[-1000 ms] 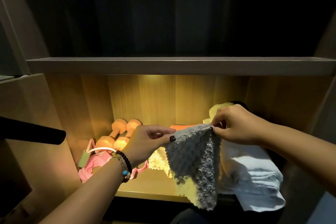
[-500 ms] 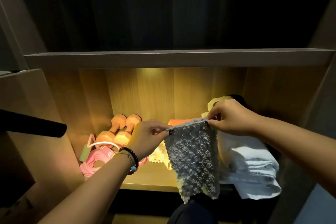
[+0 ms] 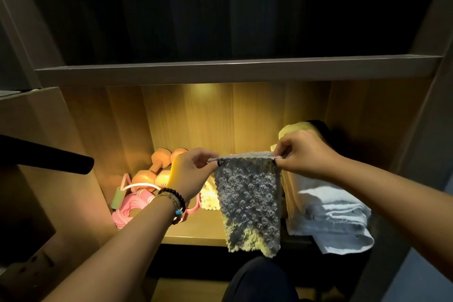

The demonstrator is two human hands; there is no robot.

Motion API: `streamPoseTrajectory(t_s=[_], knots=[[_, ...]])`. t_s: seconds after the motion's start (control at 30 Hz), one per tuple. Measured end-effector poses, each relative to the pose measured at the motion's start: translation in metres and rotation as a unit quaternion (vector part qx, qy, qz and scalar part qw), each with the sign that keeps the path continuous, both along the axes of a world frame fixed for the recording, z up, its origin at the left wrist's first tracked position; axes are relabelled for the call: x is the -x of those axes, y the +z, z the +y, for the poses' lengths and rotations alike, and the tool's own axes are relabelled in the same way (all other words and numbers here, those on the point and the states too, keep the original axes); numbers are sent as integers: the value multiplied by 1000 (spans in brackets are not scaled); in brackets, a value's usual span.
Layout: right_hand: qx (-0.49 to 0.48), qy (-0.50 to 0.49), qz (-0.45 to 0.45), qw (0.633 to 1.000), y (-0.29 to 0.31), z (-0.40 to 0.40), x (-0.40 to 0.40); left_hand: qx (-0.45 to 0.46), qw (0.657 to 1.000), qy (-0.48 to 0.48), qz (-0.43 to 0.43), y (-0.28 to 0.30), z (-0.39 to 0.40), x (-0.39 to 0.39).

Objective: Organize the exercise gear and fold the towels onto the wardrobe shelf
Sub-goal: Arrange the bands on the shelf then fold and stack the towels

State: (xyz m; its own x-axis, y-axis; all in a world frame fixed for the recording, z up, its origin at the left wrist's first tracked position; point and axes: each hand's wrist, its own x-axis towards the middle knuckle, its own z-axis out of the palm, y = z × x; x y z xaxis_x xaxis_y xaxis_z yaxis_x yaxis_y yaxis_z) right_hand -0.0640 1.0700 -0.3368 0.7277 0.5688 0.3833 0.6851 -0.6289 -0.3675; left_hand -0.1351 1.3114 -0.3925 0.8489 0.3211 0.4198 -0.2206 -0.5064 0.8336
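Dumbbells (image 3: 157, 167) sit stowed at 9 o'clock, but both the left hand (image 3: 190, 174) and right hand (image 3: 304, 154) pinch an unfolded grey towel (image 3: 247, 201), the white towel (image 3: 328, 213) at 3 o'clock rumpled.

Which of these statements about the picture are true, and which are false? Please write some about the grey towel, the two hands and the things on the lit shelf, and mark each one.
1. Both hands pinch the top edge of the grey towel, left hand at one corner and right hand at the other. True.
2. The grey towel lies folded flat on the shelf. False: it hangs down in the air from the two hands.
3. The orange dumbbells lie at the left of the shelf. True.
4. The white towel lies left of the dumbbells. False: it lies at the right, partly over the shelf's front edge.
5. The left wrist is bare. False: it wears bead bracelets.
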Motion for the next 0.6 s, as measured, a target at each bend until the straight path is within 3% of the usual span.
streamPoseTrajectory(t_s=[0.2,0.3,0.43,0.6], knots=[[-176,-8,9,984,-23,-5,21,-26,999,-17,19,-8,-13,19],[-111,11,33,993,-38,-13,29,-47,998,-20,37,-18,-21,28],[-24,12,58,998,-51,-15,35,-6,998,-32,62,-36,-23,35],[-78,-28,107,991,-62,-2,31,44,995,-10,85,-42,-18,40]])
